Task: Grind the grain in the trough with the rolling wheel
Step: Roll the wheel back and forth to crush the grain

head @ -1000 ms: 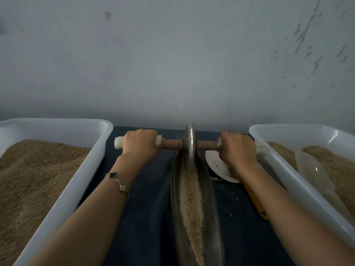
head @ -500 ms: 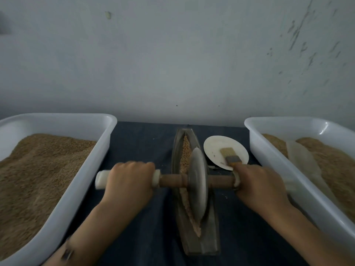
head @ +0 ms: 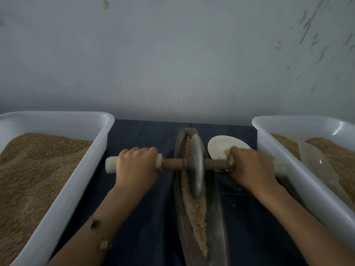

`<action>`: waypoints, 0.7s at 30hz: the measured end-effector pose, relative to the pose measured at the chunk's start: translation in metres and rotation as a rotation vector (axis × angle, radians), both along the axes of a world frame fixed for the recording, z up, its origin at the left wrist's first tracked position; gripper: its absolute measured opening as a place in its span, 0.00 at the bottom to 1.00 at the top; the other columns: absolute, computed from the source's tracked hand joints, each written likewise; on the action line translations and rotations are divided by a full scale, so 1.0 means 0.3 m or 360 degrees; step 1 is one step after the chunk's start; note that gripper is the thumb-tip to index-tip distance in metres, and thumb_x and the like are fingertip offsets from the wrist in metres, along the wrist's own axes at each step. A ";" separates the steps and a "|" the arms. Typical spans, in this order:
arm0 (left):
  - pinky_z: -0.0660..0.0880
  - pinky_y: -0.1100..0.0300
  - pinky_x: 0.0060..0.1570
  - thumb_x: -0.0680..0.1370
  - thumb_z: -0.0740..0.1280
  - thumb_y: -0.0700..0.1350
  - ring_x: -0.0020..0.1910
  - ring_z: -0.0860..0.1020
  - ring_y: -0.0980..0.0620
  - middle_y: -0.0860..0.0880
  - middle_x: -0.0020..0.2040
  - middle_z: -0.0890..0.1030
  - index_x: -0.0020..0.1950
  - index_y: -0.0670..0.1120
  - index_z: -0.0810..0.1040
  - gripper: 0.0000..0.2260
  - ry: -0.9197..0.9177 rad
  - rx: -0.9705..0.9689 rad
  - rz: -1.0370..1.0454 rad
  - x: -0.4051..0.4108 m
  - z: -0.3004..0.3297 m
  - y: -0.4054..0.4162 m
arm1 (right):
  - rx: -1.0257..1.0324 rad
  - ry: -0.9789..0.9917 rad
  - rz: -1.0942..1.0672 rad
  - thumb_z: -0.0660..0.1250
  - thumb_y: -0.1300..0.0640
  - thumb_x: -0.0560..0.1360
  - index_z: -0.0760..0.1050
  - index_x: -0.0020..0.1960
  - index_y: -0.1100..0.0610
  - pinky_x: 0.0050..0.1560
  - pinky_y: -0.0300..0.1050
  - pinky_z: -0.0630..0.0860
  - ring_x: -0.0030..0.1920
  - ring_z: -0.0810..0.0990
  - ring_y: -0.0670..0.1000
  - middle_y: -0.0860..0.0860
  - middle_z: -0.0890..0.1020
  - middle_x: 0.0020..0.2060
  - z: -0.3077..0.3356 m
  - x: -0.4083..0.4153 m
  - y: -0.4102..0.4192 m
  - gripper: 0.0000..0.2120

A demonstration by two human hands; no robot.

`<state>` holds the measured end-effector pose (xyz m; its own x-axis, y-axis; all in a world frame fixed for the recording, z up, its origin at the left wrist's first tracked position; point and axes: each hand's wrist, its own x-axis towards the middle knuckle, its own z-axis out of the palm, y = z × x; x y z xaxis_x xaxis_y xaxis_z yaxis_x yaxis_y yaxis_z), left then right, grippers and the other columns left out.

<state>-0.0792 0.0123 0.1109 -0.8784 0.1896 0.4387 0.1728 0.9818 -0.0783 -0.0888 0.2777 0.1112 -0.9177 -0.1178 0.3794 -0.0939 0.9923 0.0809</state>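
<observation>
Narrow metal trough (head: 199, 217) runs front to back down the middle of the dark blue tabletop (head: 146, 217), far tip close to the grey wall (head: 172, 54), near end running off the bottom edge. One rolling wheel (head: 196, 166) stands upright in the trough's far half, its wooden axle (head: 172, 163) crossing the trough side to side. Left hand (head: 136, 166) wrapped tight round the left white grip (head: 111, 167), right hand (head: 251, 167) wrapped round the right one – right grip end (head: 279, 168) sits just beside the right tub's wall, little room there; left grip end has a small gap to the left tub. Open strips of cloth on both sides of the trough. Grain (head: 196, 217) lies as a thin line along the trough bottom, most of it on the near side of the wheel, a little showing beyond it. Two white plastic tubs: left tub (head: 63, 198) heaped with brown grain, right tub (head: 307, 189) also with grain plus one clear scoop (head: 317, 166) lying in it. One small white dish (head: 221, 146) on the tabletop just right of the trough, partly hidden by the right hand – contents unclear. One bracelet (head: 99, 235) on the left wrist.
</observation>
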 end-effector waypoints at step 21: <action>0.54 0.61 0.28 0.73 0.63 0.49 0.29 0.65 0.57 0.56 0.30 0.67 0.35 0.54 0.64 0.10 -0.0211 -0.0053 0.0183 0.053 -0.027 -0.033 | 0.0183 0.0212 0.0014 0.71 0.60 0.65 0.71 0.35 0.54 0.31 0.43 0.59 0.29 0.73 0.54 0.52 0.77 0.29 0.020 0.098 -0.023 0.08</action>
<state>-0.0633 0.0023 0.1027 -0.9449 0.0968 0.3128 0.0702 0.9930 -0.0953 -0.0594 0.2707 0.1171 -0.8588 -0.1752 0.4815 -0.0834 0.9750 0.2059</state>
